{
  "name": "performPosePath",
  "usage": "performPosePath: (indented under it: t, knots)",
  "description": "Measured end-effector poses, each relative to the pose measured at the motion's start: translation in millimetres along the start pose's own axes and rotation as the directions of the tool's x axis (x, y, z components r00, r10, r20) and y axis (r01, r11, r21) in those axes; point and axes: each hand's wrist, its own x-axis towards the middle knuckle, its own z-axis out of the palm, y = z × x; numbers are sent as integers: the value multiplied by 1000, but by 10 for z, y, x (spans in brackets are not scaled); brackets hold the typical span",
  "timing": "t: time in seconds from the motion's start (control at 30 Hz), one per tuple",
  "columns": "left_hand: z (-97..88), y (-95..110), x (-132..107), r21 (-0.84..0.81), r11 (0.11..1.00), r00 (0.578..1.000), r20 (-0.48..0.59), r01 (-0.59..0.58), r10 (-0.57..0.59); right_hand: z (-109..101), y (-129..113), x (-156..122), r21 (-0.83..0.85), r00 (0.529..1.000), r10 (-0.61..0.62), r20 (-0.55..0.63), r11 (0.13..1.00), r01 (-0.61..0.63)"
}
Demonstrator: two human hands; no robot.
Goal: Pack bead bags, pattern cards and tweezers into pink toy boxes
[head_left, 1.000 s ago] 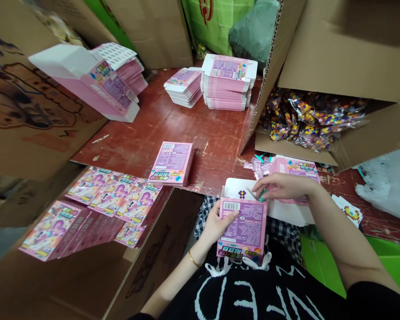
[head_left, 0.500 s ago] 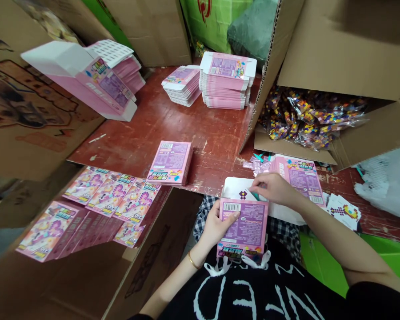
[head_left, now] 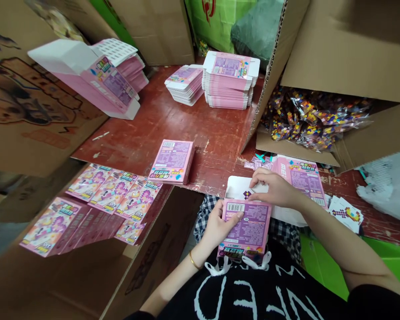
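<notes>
My left hand [head_left: 222,229] is closed around the side of a pink and purple carton [head_left: 250,226], its thumb across the printed face. The carton stands upright against my front with its white top flap [head_left: 236,183] raised. A white card [head_left: 247,194] with a purple pixel pattern shows in the mouth. Over that opening my right hand [head_left: 270,189] has its thumb and fingers bent together. What they pinch, if anything, is hidden. Beyond the right forearm lies another pink carton [head_left: 302,178].
A finished-looking carton [head_left: 173,162] lies at the table edge. Flat carton stacks [head_left: 230,86] stand behind it. An open cardboard box [head_left: 293,144] holds bags of coloured beads [head_left: 313,120]. Printed cards [head_left: 346,213] lie at right. Filled cartons [head_left: 106,189] fill a box at lower left.
My right hand has lowered slightly toward the carton's mouth, and the teal item that showed under its fingers is out of sight. My left hand keeps its hold. The view has shifted slightly.
</notes>
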Motion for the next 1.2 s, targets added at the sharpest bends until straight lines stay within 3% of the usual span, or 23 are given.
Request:
performPosePath:
  t: [0.17, 0.33, 0.43, 0.5, 0.53, 0.57, 0.6, 0.63, 0.67, 0.7, 0.73, 0.8, 0.9, 0.93, 1.0, 1.1, 1.2]
  knots:
    - [-1, 5, 8, 26, 1000, 1000, -12, -12, 13, 26, 18, -7, 55, 1000, 15, 18, 998, -16]
    - [7, 5, 32, -3, 1000, 1000, -19, -10, 10, 241, 59, -68, 64, 973, -156, -168, 984, 168]
    - [4, 3, 31, -6, 1000, 999, -38, -7, 6, 357, 75, -82, 57, 970, -71, -234, 995, 86]
    - [-11, -1, 32, -9, 1000, 999, -49, 4, -5, 261, 90, -95, 6, 927, 7, -376, 1000, -5]
    - [-22, -4, 34, -13, 1000, 999, -51, 16, -17, 140, 118, -124, -49, 851, 14, -525, 998, -47]
    - [-35, -7, 38, -17, 999, 998, -54, 31, -32, -26, 169, -184, -105, 711, -15, -703, 991, -83]
    - [-49, -12, 43, -21, 999, 997, -58, 49, -50, -223, 247, -286, -144, 504, -69, -861, 983, -112]
    - [-64, -18, 49, -21, 998, 995, -66, 67, -68, -433, 352, -440, -142, 270, -103, -957, 981, -130]
    - [-77, -24, 58, -19, 996, 993, -77, 87, -88, -634, 475, -649, -107, 56, -103, -993, 992, -72]
    - [-90, -30, 70, -16, 994, 990, -93, 107, -108, -806, 609, -912, -45, -66, -44, -997, 999, 19]
    - [-100, -36, 87, -13, 991, 985, -108, 130, -131, -933, 741, -1215, 50, -117, 57, -992, 997, 58]
    - [-108, -48, 143, 9, 984, 974, -144, 177, -173, -1029, 975, -1865, 231, -239, 223, -945, 973, -6]
    - [-70, -57, 256, 60, 971, 963, -156, 232, -220, -883, 1260, -2643, 453, -424, 323, -846, 855, -253]
    - [-45, -56, 286, 79, 966, 962, -140, 245, -233, -810, 1348, -2804, 497, -461, 325, -826, 805, -324]
    - [12, -48, 316, 106, 960, 964, -91, 259, -250, -691, 1514, -2984, 535, -486, 315, -815, 732, -422]
    - [80, -26, 299, 131, 961, 970, -49, 244, -240, -624, 1672, -3026, 526, -445, 314, -839, 678, -513]
    - [125, 20, 239, 144, 966, 976, -56, 215, -209, -595, 1579, -2891, 472, -409, 256, -876, 629, -617]
